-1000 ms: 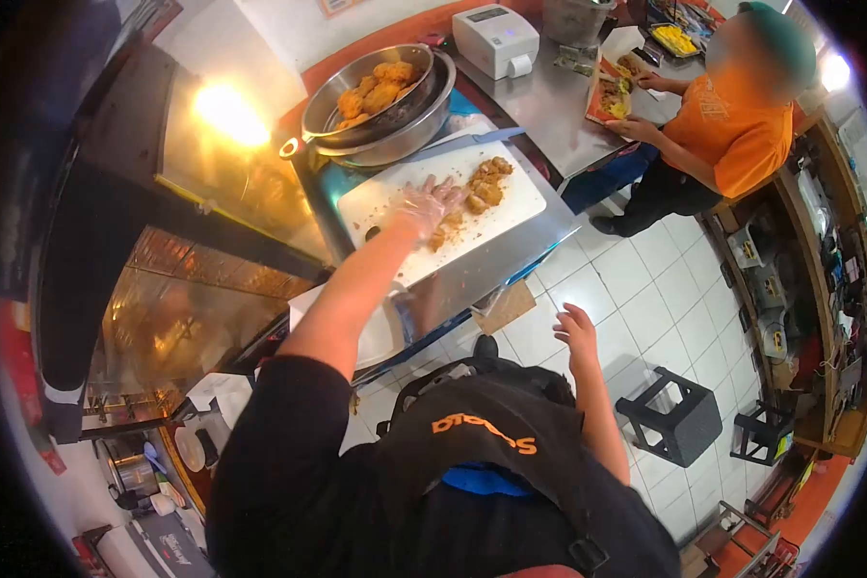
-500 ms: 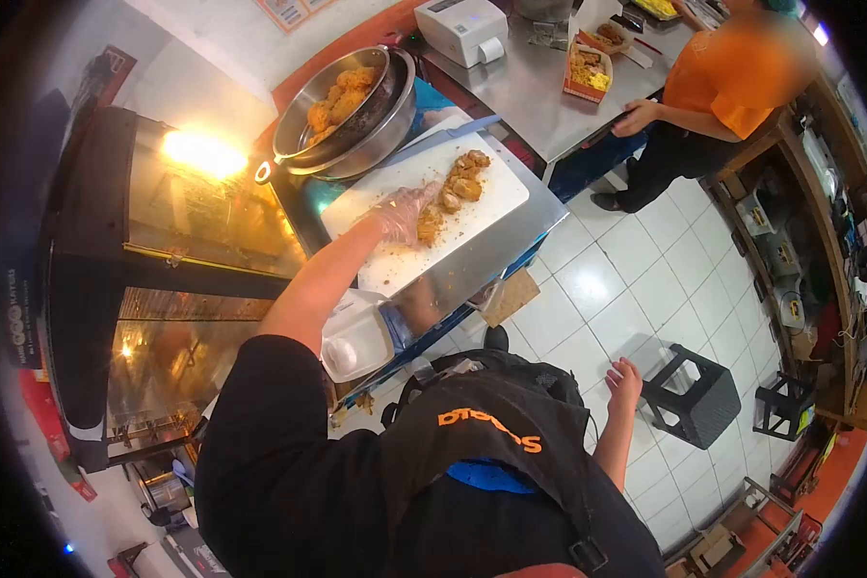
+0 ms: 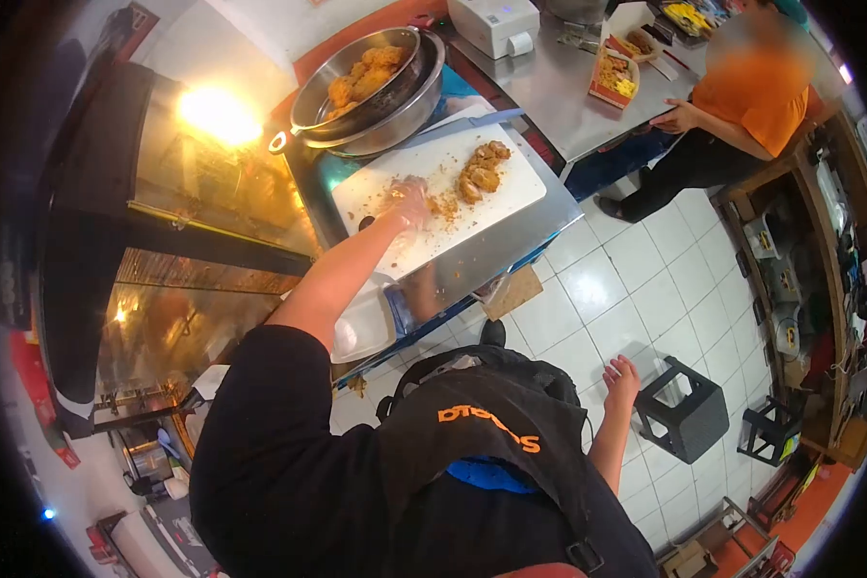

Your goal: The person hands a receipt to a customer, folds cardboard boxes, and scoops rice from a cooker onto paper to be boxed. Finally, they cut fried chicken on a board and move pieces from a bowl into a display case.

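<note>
My left hand (image 3: 409, 204), in a clear plastic glove, is over the white cutting board (image 3: 501, 197), beside small crumbs of fried chicken. Its fingers are blurred, and I cannot make out whether they hold anything. To its right lies a row of cut fried chicken pieces (image 3: 483, 173), apart from the hand. A knife with a blue handle (image 3: 486, 120) rests along the far edge of the board. Low on the right, my right hand (image 3: 622, 379) hangs bare over the floor, its fingers loosely apart and holding nothing.
Nested metal bowls (image 3: 395, 133) with fried chicken (image 3: 366, 75) stand behind the board. A lit glass warmer cabinet (image 3: 212, 183) is on the left, a white foam box (image 3: 364, 328) near me. A co-worker in orange (image 3: 756, 91) stands by food boxes (image 3: 615, 77). Black stools (image 3: 689, 414) stand right.
My left hand has moved left, away from the chicken pieces it was touching, which now lie bunched together further right on the board. My right hand has hardly moved. The view has shifted slightly.
</note>
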Tool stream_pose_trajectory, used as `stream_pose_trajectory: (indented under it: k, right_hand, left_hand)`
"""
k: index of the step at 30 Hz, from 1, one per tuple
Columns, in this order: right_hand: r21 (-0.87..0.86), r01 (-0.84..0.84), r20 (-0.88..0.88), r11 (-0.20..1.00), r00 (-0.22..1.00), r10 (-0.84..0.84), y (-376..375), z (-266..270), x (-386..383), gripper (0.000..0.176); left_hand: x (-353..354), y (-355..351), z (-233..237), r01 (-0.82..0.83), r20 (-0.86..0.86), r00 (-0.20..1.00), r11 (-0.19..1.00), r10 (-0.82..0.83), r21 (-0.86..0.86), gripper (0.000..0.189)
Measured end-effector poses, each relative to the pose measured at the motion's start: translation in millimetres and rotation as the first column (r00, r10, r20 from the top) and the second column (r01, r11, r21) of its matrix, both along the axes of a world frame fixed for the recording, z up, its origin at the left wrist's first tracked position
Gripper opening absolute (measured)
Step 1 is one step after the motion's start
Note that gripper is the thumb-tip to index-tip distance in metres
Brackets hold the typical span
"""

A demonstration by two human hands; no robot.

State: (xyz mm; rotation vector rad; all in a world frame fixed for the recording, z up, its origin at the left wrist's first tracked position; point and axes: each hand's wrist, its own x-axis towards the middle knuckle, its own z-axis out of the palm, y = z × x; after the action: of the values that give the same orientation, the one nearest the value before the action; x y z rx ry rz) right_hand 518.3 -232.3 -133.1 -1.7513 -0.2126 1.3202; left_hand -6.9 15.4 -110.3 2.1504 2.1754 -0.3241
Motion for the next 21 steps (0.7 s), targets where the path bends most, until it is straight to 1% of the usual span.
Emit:
stream_pose_trajectory:
  k: [1,2,3,4,5,6,7,9,10,11,12,13,14,16,18,19,20,21]
  right_hand:
    - [-0.004,0.02,-0.017,1.0,1.0,-0.02,-1.9,1.0,-1.6,0.033]
    - [-0.01,0.039,-0.033,0.999,0.999,-0.039,-3.3,1.2,-2.5,0.034]
    - [-0.01,0.027,-0.032,1.0,0.999,-0.028,-4.4,1.4,-2.9,0.034]
    - [-0.022,0.024,-0.045,0.999,0.999,-0.025,-4.8,1.4,-3.3,0.034]
    - [-0.035,0.017,-0.057,0.999,0.998,-0.019,-4.2,1.4,-3.6,0.035]
    - [-0.038,-0.003,-0.054,0.999,0.999,0.001,-2.7,-0.4,-3.5,0.035]
    - [-0.044,-0.009,-0.073,0.999,0.997,0.005,-0.7,-4.8,-2.0,0.037]
    - [-0.073,-0.049,-0.086,0.996,0.995,0.043,2.2,-10.2,1.2,0.039]
    - [-0.044,-0.053,-0.109,0.998,0.993,0.048,6.6,-12.5,1.4,0.041]
    - [-0.017,-0.056,-0.131,0.998,0.99,0.053,11.7,-14.0,1.3,0.043]
    - [-0.038,-0.086,-0.126,0.996,0.989,0.081,17.3,-15.2,1.7,0.043]
    - [-0.031,-0.106,-0.118,0.994,0.988,0.102,24.9,-15.3,0.3,0.045]
    - [-0.022,-0.122,-0.112,0.992,0.987,0.119,32.3,-14.8,-2.7,0.047]
    - [-0.017,-0.164,-0.104,0.986,0.981,0.162,47.4,-12.4,-9.6,0.047]
    - [-0.002,-0.213,-0.083,0.977,0.974,0.212,62.8,-7.4,-19.5,0.046]
    - [-0.014,-0.214,-0.087,0.977,0.973,0.212,71.2,-2.8,-26.5,0.045]
    - [-0.015,-0.218,-0.086,0.976,0.973,0.216,79.0,-0.6,-32.7,0.045]
    - [-0.007,-0.258,-0.086,0.966,0.963,0.257,85.9,-0.1,-38.4,0.045]
  left_hand:
    - [-12.8,9.4,-4.5,-0.01,0.001,1.0,1.0,0.01,0.002,0.052]
    - [-29.9,20.6,-4.6,-0.148,0.344,0.919,0.977,0.192,-0.151,0.047]
    - [-43.1,24.3,-9.0,-0.217,0.609,0.692,0.917,0.387,-0.336,0.043]
    - [-45.2,20.8,1.3,-0.228,0.61,0.686,0.913,0.397,-0.337,0.043]
    - [-43.5,16.4,27.0,-0.28,0.794,0.308,0.847,0.524,-0.451,0.039]
    - [-41.5,10.1,53.7,-0.275,0.821,-0.132,0.775,0.556,-0.569,0.035]
    - [-38.2,2.3,76.0,-0.29,0.817,-0.146,0.766,0.558,-0.574,0.035]
    - [-33.2,-25.2,116.5,-0.286,0.823,-0.46,0.822,0.334,-0.493,0.033]
    - [-37.1,-45.6,135.4,-0.183,0.793,-0.541,0.88,0.282,-0.437,0.036]
    - [-38.9,-68.9,146.6,-0.135,0.757,-0.608,0.908,0.241,-0.397,0.042]
    - [-29.3,-100.0,172.8,-0.155,0.768,-0.61,0.921,0.196,-0.358,0.045]
    - [-20.4,-129.1,198.6,-0.101,0.678,-0.699,0.907,0.227,-0.408,0.043]
    - [-14.9,-157.0,213.6,-0.038,0.579,-0.774,0.895,0.255,-0.445,0.04]
    - [-16.4,-206.0,208.4,0.082,0.512,-0.785,0.877,0.35,-0.473,0.04]
    - [-8.5,-248.3,200.0,0.014,0.471,-0.785,0.771,0.403,-0.636,0.045]
    - [-11.7,-254.8,181.7,0.01,0.471,-0.787,0.771,0.399,-0.636,0.045]
    - [-15.0,-263.0,155.2,-0.13,0.473,-0.763,0.612,0.441,-0.78,0.043]
    - [-17.5,-269.9,133.4,-0.267,0.461,-0.743,0.417,0.486,-0.869,0.042]
